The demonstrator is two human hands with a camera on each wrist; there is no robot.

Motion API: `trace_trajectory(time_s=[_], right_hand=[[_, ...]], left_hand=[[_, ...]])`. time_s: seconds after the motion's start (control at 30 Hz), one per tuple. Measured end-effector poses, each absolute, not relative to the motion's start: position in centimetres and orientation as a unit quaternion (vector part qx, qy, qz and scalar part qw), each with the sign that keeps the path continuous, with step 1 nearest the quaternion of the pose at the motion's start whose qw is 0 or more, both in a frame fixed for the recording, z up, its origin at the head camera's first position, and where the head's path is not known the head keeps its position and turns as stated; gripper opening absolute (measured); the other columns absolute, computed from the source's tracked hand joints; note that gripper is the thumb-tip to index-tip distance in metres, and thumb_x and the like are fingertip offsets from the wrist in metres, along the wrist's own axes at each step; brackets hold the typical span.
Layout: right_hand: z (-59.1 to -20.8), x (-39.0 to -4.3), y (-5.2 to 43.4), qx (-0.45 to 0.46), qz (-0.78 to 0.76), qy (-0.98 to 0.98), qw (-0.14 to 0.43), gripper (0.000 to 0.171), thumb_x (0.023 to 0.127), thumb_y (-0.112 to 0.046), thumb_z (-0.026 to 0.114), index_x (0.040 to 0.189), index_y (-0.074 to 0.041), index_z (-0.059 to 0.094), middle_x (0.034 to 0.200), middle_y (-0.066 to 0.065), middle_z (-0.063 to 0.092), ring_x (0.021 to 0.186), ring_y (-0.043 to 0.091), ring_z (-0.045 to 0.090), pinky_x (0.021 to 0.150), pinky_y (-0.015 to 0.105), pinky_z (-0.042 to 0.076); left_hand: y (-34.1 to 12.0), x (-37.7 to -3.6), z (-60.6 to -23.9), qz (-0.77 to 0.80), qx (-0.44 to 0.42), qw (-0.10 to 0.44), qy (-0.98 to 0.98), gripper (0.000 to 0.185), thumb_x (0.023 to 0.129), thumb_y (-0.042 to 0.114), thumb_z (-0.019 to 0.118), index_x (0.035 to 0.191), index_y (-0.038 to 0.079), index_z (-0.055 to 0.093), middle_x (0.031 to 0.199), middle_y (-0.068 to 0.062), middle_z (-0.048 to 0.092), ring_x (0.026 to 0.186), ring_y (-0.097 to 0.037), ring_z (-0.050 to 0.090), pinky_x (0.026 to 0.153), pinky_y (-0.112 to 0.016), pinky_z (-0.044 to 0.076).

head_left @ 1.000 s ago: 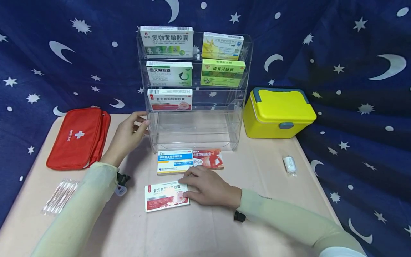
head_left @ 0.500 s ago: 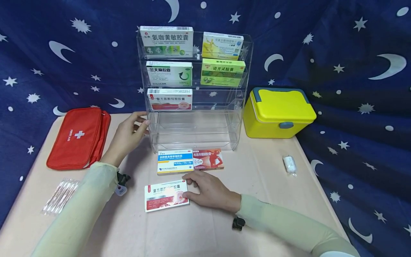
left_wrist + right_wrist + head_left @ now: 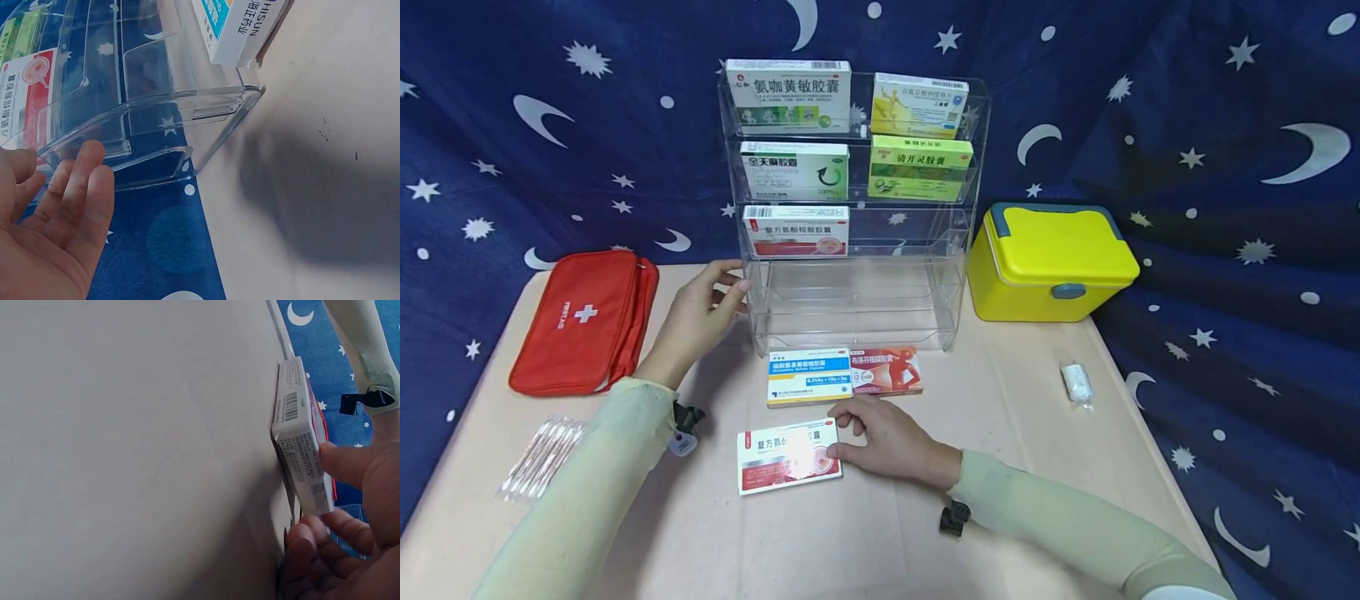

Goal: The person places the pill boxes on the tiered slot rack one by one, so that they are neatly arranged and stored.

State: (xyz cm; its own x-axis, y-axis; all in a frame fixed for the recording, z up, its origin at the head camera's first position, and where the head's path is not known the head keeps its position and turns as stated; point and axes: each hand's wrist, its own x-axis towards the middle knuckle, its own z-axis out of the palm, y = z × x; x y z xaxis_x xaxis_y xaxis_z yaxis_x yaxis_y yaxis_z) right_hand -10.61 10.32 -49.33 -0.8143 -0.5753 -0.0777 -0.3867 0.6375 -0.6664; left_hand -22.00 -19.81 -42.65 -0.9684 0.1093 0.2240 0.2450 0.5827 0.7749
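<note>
We see a small staged set, made up like a home medicine corner or a pharmacy counter rather than a real shop. A dark blue cloth [image 3: 1210, 125] printed with white moons and stars hangs behind and drapes around a beige table [image 3: 1000, 400], hiding whatever room lies beyond. On the table stands a clear acrylic tiered rack [image 3: 955, 250] with medicine boxes [image 3: 790, 83] set face-out on its shelves. Beside it we find a red first-aid pouch [image 3: 583, 321], a yellow lidded medicine case [image 3: 1048, 262], a pack of cotton swabs [image 3: 538, 458] and a small wrapped bandage roll [image 3: 1077, 385].
</note>
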Motion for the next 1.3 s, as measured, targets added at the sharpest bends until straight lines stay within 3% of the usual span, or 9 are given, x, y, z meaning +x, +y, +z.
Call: trace_trajectory(time_s=[0.4, 0.7, 0.97, 1.3], right_hand=[[-49.1, -10.8, 11.2, -0.278, -0.360, 0.887, 0.074, 0.051, 0.084, -0.036, 0.085, 0.125, -0.026, 0.056, 0.103, -0.004, 0.054, 0.087, 0.013, 0.054, 0.065, 0.021, 0.047], [-49.0, -9.9, 11.4, -0.318, -0.365, 0.874, 0.045, 0.047, 0.086, -0.028, 0.084, 0.120, -0.023, 0.053, 0.102, -0.003, 0.053, 0.085, 0.012, 0.054, 0.063, 0.019, 0.047], [-48.7, -9.0, 11.4, -0.334, -0.428, 0.835, 0.086, 0.045, 0.088, -0.010, 0.081, 0.120, -0.019, 0.050, 0.111, -0.007, 0.057, 0.091, 0.005, 0.063, 0.073, 0.018, 0.054], [-47.5, -10.8, 12.7, -0.306, -0.490, 0.812, 0.086, 0.042, 0.088, -0.009, 0.081, 0.119, -0.020, 0.055, 0.114, -0.006, 0.063, 0.093, 0.007, 0.068, 0.073, 0.025, 0.057]], left_hand=[[-19.8, -22.1, -42.6, -0.448, -0.104, 0.080, -0.884, 0.042, 0.106, 0.029, 0.056, 0.141, 0.006, 0.054, 0.113, -0.018, 0.067, 0.083, -0.034, 0.072, 0.065, -0.023, 0.050], [-19.8, -22.0, -42.6, -0.449, -0.103, 0.073, -0.885, 0.042, 0.106, 0.029, 0.056, 0.141, 0.006, 0.053, 0.114, -0.018, 0.066, 0.084, -0.035, 0.072, 0.063, -0.020, 0.050], [-19.7, -21.9, -42.5, -0.452, -0.111, 0.080, -0.881, 0.042, 0.106, 0.029, 0.056, 0.141, 0.005, 0.054, 0.112, -0.019, 0.067, 0.083, -0.035, 0.073, 0.064, -0.017, 0.048], [-19.8, -21.9, -42.5, -0.451, -0.104, 0.076, -0.883, 0.042, 0.106, 0.030, 0.056, 0.141, 0.006, 0.054, 0.113, -0.018, 0.067, 0.083, -0.035, 0.072, 0.064, -0.019, 0.050]])
